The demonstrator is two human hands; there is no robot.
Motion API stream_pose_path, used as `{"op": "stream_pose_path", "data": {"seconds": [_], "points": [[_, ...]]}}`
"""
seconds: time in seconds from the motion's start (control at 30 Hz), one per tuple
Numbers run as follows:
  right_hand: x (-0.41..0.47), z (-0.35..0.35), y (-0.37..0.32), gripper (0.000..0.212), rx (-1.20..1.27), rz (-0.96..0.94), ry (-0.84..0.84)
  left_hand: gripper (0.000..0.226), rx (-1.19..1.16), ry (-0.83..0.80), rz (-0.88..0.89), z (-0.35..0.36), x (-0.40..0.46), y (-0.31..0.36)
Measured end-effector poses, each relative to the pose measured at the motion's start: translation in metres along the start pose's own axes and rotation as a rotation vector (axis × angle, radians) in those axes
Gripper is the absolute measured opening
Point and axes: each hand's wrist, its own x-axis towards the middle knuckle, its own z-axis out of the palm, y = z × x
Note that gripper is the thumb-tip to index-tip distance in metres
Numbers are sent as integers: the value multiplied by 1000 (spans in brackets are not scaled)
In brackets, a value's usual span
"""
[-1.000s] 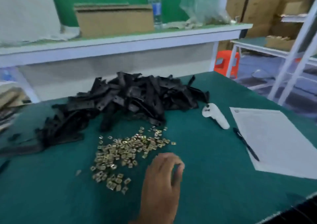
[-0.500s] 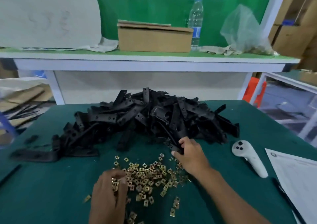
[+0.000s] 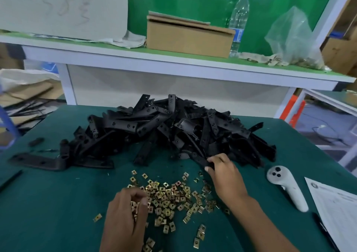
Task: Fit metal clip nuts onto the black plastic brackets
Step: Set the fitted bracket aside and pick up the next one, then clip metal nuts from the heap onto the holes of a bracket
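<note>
Hovering nearest, the left hand (image 3: 123, 213) curls its grip over the scattered clip nuts (image 3: 170, 195), fingertips pinching among them; whether one is actually caught I cannot tell. Just beyond and to its right, the right hand (image 3: 224, 172) has its grip closed round one end of a black bracket (image 3: 201, 160) at the pile's (image 3: 164, 134) near edge, long axis running away up-left from that grip. Nuts lie between both hands, so the left is nearer them. Green desk (image 3: 48, 203) beneath; a shelf (image 3: 173, 62) with cardboard box (image 3: 189, 37) and bottle (image 3: 239, 20) behind.
</note>
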Motion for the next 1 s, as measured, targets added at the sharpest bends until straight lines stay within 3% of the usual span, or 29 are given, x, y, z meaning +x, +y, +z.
{"op": "stream_pose_path", "data": {"seconds": [0.17,0.27,0.37,0.43,0.5,0.63,0.7,0.77,0.83,0.9,0.93,1.0], "points": [[-1,-17,13,31,137,-30,393,15,20,14,14,0,1,0],[6,-34,27,26,365,144,559,16,23,17,15,0,1,1],[7,-49,32,30,742,391,606,17,-2,45,24,0,0,3],[-5,-59,20,37,1137,473,476,15,-26,76,23,-2,2,6],[-23,-63,-1,41,1331,500,244,14,-40,105,73,-6,3,14],[-65,-46,-52,33,1224,382,-82,55,85,246,373,-6,-6,36],[-79,-40,-72,29,1257,323,-188,58,173,286,500,-4,-8,40],[-85,-40,-83,29,1373,251,-294,57,168,218,560,-4,-8,37],[-83,-47,-81,37,1524,149,-429,59,93,98,498,-8,-8,34],[-78,-51,-70,41,1608,52,-533,51,-64,60,316,-12,-14,37],[-75,-51,-64,39,1486,2,-511,47,-214,58,179,-12,-16,39],[-71,-41,-51,30,975,-100,-372,47,-699,56,-133,-12,-14,46]]}}
